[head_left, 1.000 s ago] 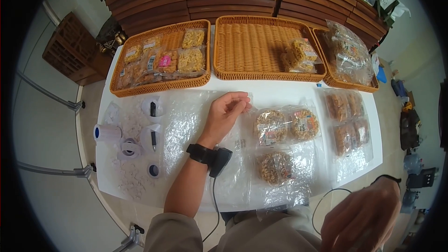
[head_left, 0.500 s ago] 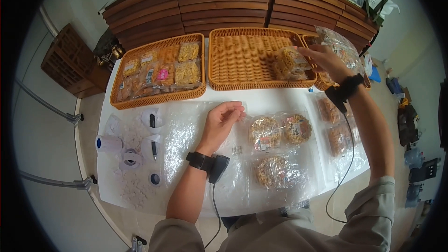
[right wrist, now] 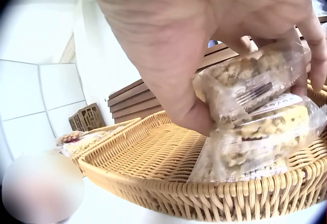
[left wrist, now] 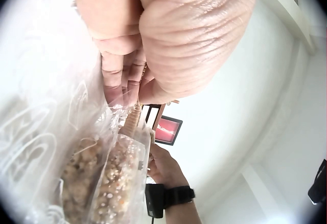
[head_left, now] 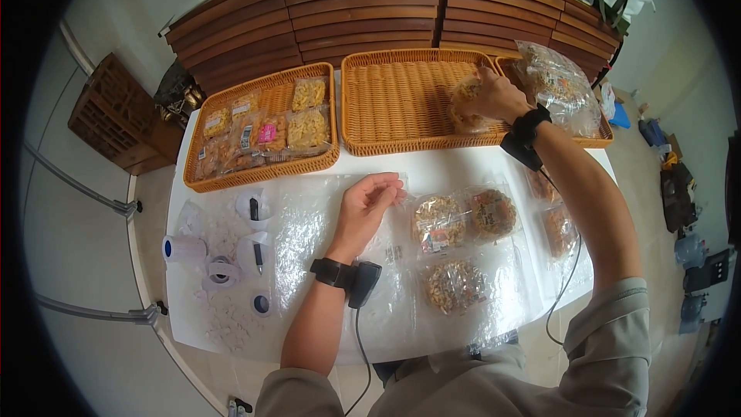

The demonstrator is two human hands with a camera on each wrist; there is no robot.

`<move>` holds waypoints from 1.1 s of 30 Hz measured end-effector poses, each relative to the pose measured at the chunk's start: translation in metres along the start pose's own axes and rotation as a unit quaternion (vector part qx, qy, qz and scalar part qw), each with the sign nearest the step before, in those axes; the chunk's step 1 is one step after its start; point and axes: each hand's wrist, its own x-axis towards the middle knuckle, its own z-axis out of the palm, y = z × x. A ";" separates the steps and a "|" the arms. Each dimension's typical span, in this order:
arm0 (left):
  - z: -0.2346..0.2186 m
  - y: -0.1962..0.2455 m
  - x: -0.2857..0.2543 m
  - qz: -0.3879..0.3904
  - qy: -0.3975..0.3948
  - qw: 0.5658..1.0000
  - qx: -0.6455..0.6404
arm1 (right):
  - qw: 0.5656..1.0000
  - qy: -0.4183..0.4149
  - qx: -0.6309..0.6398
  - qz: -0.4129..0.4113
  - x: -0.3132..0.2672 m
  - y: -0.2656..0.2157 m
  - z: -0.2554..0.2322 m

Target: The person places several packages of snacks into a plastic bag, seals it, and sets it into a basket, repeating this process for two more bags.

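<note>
My right hand (head_left: pixel 498 99) is bent round the upper pack (right wrist: pixel 250 76), thumb on one side and fingers on the other, so it is only part-way open. That pack of pale pieces sits under my palm, touching the lower pack (right wrist: pixel 271 124) beneath it. Both are in the middle basket (head_left: pixel 397 96), whose bare weave spreads to the left of this hand. Just to its right is another basket (head_left: pixel 604 140), heaped with clear bags (head_left: pixel 559 81).

My left hand (head_left: pixel 367 212), nearer my body, has its thumb and fingertips closed together, pinching the edge of some clear plastic (left wrist: pixel 120 112). To the right of that hand lie two round nut packs (head_left: pixel 438 224), side by side, with a third round pack (head_left: pixel 454 286) closer to me. Well to its left are two black pens (head_left: pixel 255 210) and a white roll (head_left: pixel 187 249). Beyond it, off to the left, stands a basket of bagged snacks (head_left: pixel 309 130). Farthest out, past both hands, is a wooden cabinet (head_left: pixel 363 8).
</note>
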 end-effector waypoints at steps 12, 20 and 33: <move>-0.001 -0.001 0.001 0.003 -0.002 1.000 0.005 | 0.990 -0.020 0.099 -0.094 0.005 0.030 -0.001; -0.001 -0.001 0.001 -0.005 -0.001 1.000 0.004 | 0.972 -0.112 0.206 -0.009 0.029 0.051 -0.005; -0.001 -0.002 0.001 0.000 -0.002 1.000 -0.009 | 0.973 -0.095 0.206 -0.045 0.013 0.033 -0.011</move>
